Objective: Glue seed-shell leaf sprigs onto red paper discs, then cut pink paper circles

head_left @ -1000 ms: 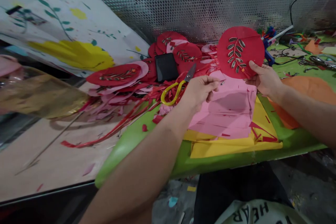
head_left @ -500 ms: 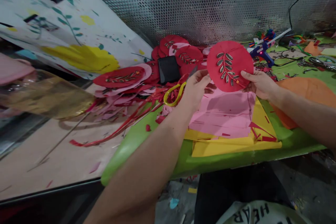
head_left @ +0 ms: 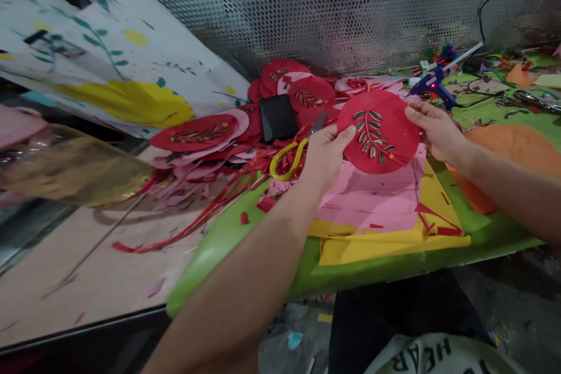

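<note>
Left hand (head_left: pixel 328 153) and right hand (head_left: pixel 436 127) pinch the red disc (head_left: pixel 386 128), fingertips lost behind it! Its dark sprig (head_left: pixel 371 134) slants: tip up-left, stem down-right by an orange square (head_left: pixel 391 156).

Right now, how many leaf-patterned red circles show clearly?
4 clearly: the held circle, between left hand and right hand; the left circle, left of the black box; the near back circle, right of it; the far back circle, behind it. Others may be partly hidden.

A craft workspace; blue glue gun (head_left: pixel 435 87), yellow-handled scissors (head_left: pixel 305 144) and coloured scraps (head_left: pixel 449 231) on a green tabletop (head_left: pixel 210 257)
</note>
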{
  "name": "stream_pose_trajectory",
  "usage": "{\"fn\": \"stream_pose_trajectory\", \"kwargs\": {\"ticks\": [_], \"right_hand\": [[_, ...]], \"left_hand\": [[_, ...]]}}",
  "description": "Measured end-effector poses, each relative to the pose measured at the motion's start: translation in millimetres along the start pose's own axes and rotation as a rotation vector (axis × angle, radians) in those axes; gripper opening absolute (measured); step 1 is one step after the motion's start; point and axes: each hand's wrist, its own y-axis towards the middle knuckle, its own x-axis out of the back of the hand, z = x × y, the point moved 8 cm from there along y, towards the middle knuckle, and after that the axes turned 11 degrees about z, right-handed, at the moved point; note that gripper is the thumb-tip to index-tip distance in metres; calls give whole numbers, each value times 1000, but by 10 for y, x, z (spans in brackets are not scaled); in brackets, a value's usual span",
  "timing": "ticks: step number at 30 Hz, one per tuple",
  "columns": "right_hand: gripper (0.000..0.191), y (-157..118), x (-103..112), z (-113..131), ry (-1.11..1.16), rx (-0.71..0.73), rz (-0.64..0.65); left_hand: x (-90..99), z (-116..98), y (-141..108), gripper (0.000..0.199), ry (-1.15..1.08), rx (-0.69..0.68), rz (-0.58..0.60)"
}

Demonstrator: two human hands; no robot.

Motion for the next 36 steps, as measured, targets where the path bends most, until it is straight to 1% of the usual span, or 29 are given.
{"fn": "stream_pose_trajectory", "kwargs": {"ticks": [2, 4, 5, 7, 9, 12, 14, 18, 20, 22, 23, 24, 25, 27, 29, 30, 33, 36], "right_hand": [[35, 15, 101, 207, -206, 199, -43], [33, -19, 100, 405, -423, 363, -45], [28, -45, 67, 481, -514, 416, -32], [17, -88, -30, 571, -637, 449, 12], [11, -106, -109, 591, -672, 410, 46], [12, -81, -116, 541, -612, 322, 36], [13, -39, -11, 490, -520, 281, -35], [18, 52, 327, 355, -285, 169, -235], [29, 71, 427, 304, -205, 111, -284], [41, 64, 448, 308, -202, 95, -296], [45, 53, 429, 331, -229, 108, -289], [45, 37, 396, 363, -269, 134, -277], [41, 19, 351, 399, -315, 168, -262], [26, -19, 253, 462, -385, 233, -231], [14, -42, 170, 486, -400, 255, -197], [13, -46, 137, 485, -386, 249, -177], [16, -38, 35, 421, -285, 164, -73], [19, -46, -125, 274, -195, -14, 108]], "left_hand": [[-20, 16, -12, 29, 2, 42, 20], [-58, 31, -25, 28, 0, 78, 57], [-80, 39, -33, 28, 3, 95, 77], [-120, 54, -52, 27, 19, 127, 109], [-152, 67, -70, 28, 39, 158, 134], [-167, 63, -77, 32, 55, 172, 153], [-148, 55, -68, 34, 52, 169, 144], [-74, 41, -44, 34, 39, 152, 95], [-57, 39, -36, 32, 33, 145, 83], [-73, 53, -32, 31, 22, 152, 101], [-87, 62, -30, 30, 19, 159, 114], [-101, 70, -30, 30, 20, 166, 128], [-113, 77, -31, 30, 23, 173, 138], [-124, 83, -36, 29, 33, 177, 146], [-123, 79, -48, 27, 45, 174, 139], [-126, 79, -57, 27, 49, 177, 138], [-177, 109, -96, 29, 49, 234, 183], [-256, 143, -137, 35, 45, 296, 260]]}}
